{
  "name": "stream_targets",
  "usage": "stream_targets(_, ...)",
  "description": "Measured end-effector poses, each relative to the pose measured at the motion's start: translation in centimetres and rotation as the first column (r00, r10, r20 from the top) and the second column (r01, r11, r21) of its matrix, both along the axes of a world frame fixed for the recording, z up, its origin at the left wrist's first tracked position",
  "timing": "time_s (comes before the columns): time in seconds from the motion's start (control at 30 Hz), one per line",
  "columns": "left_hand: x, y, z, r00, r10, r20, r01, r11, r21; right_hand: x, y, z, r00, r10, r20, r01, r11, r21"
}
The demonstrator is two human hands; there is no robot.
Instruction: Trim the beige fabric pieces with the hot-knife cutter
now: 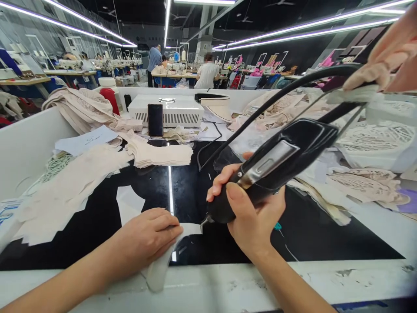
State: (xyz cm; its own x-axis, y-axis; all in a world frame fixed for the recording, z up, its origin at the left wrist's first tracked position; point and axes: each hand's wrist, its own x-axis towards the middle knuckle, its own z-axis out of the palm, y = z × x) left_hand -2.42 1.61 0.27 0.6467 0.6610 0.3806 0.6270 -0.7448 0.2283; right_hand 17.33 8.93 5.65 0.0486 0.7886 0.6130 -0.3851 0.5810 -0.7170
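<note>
My right hand point(250, 208) is wrapped round a black corded handheld power tool point(273, 161), held slanted with its thin metal tip pointing down left. The tip touches or nearly touches the end of a narrow white fabric piece point(192, 228). My left hand point(150, 237), fingers together, presses that piece against the shiny black board point(195, 195); part of the piece hangs toward the front edge. Just behind my left hand lies a small white cut piece point(129, 202). The tool's upper end is tied to a pale strap or wrapping point(358, 93) at the upper right.
Stacked cream fabric pieces point(163, 155) and a spread pile point(71, 187) lie left and behind. A white vented box point(166, 111), a phone point(155, 119) and a visor point(215, 104) stand at the back. Lacy beige pieces point(365, 184) cover the right side. People work at sewing tables beyond.
</note>
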Motion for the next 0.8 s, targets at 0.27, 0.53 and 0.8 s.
stream_targets(0.27,0.4,0.2,0.1,1.0,0.001,0.02,-0.002,0.999,0.046,-1.7,0.1,0.6,0.996,0.082,-0.018,-0.082,0.997,-0.01)
stream_targets(0.53,0.6,0.2,0.1,0.999,-0.005,0.039,0.003,0.999,0.046,-2.3,0.0,-0.1,0.997,0.066,0.032,-0.065,0.998,-0.026)
stream_targets(0.8,0.6,0.2,0.0,1.0,0.001,0.03,-0.002,0.999,0.045,-1.4,0.0,0.6,0.999,0.033,0.01,-0.032,0.999,-0.033)
